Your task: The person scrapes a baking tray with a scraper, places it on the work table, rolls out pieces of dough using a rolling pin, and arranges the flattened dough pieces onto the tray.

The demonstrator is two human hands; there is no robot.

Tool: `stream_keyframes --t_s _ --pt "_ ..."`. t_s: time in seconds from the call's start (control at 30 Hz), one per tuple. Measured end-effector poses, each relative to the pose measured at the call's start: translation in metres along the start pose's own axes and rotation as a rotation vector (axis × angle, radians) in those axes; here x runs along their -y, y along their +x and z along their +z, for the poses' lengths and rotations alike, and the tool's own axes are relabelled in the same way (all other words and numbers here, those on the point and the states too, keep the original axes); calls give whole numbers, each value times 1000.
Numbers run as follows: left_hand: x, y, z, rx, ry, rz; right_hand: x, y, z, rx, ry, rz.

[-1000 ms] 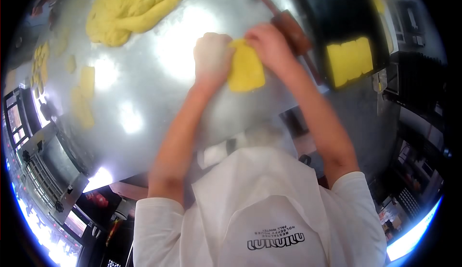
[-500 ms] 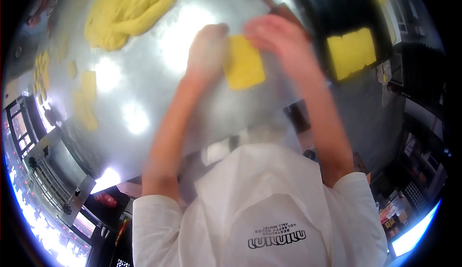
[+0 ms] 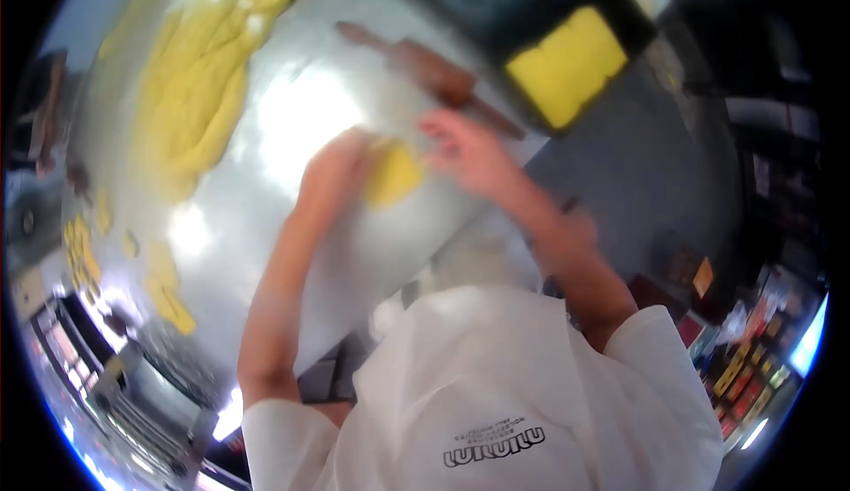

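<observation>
A small flat piece of yellow dough (image 3: pixel 396 173) lies on the metal worktop (image 3: pixel 310 305) between my two hands. My left hand (image 3: pixel 339 165) is at its left edge, apparently touching it. Its fingers are hidden and smeared by motion. Just right of the dough, my right hand (image 3: pixel 471 150) hovers with fingers partly bent and slightly apart, and nothing shows in them. Beyond that hand lies a wooden rolling pin (image 3: pixel 434 72), set at a slant.
A large mass of yellow dough (image 3: pixel 197 92) spreads over the far left. Thin dough strips (image 3: pixel 166 289) lie at the left side. A yellow dough sheet (image 3: pixel 569 66) rests on a dark tray (image 3: pixel 482 0) at the upper right. The worktop's near edge runs close to my body.
The view has turned, shifting the worktop and rolling pin across the picture. The dough piece between my hands looks shorter than before. My right hand has moved off its upper edge.
</observation>
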State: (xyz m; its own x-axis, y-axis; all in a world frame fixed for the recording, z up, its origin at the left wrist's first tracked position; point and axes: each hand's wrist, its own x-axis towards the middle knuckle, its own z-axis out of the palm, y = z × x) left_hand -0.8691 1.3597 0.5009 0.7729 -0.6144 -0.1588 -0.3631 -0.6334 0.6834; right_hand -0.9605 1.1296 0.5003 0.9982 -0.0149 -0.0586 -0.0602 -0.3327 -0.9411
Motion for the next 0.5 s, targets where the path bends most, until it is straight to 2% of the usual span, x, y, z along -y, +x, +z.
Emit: stream_keyframes --t_s 0.03,0.07,0.1,0.2,0.23,0.3,0.4,0.5 --pt "-10 -11 -2 -43 -9 80 3 0 1 29 -116 -89" --pt "-22 -21 -6 -87 -19 154 4 -1 3 73 -97 -99" --pt "-35 -32 -16 -69 -41 110 13 -2 5 119 -87 -124" --pt "-79 -34 -41 -17 -149 -37 21 -2 -9 419 197 147" --pt "-92 -31 -48 -2 -194 -88 25 -1 -16 451 276 219" --pt "-103 -18 -52 -50 -357 -124 17 -4 -27 425 359 236" --pt "-125 22 -48 -97 -742 -238 11 -4 -53 179 447 311" --pt "-140 78 -24 -112 -733 -137 -1 1 -96 -45 517 410"
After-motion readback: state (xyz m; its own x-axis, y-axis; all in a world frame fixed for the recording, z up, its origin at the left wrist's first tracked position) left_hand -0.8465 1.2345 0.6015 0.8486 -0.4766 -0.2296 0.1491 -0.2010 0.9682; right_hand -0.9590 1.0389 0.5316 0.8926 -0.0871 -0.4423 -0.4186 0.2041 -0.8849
